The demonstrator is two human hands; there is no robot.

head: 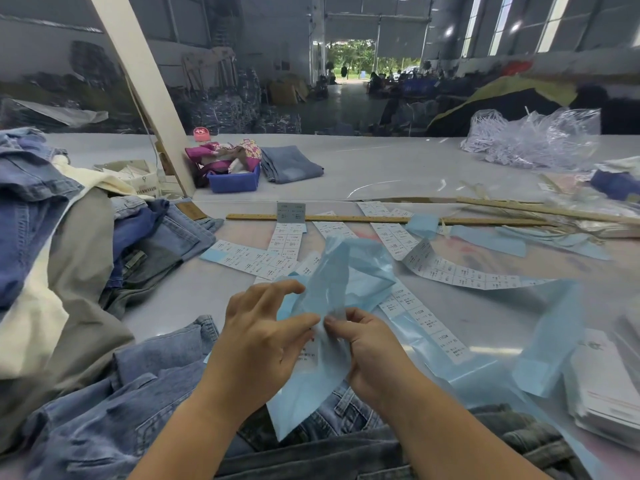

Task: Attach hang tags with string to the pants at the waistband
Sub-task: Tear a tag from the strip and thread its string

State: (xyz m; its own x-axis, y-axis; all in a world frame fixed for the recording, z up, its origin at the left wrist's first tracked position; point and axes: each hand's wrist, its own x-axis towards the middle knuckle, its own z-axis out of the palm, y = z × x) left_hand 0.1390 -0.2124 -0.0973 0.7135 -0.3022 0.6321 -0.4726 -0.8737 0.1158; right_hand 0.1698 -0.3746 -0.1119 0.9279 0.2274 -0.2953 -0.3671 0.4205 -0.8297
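Observation:
Both hands work a crumpled strip of light blue backing paper point(341, 278) over the table. My left hand point(258, 344) pinches its lower part, where a white printed label shows, between thumb and forefinger. My right hand point(370, 348) pinches the same spot from the right, thumb tip against the left thumb. Blue jeans point(114, 403) lie under my forearms at the near edge. A stack of white hang tags point(606, 386) sits at the right edge. Strips of white labels point(457, 275) spread across the table beyond my hands.
A pile of jeans and cream cloth point(52, 244) fills the left side. A long wooden ruler point(346, 219) lies across the middle. Farther back are a blue bin point(235, 183), folded jeans point(291, 164) and a clear bag of white strings point(533, 140).

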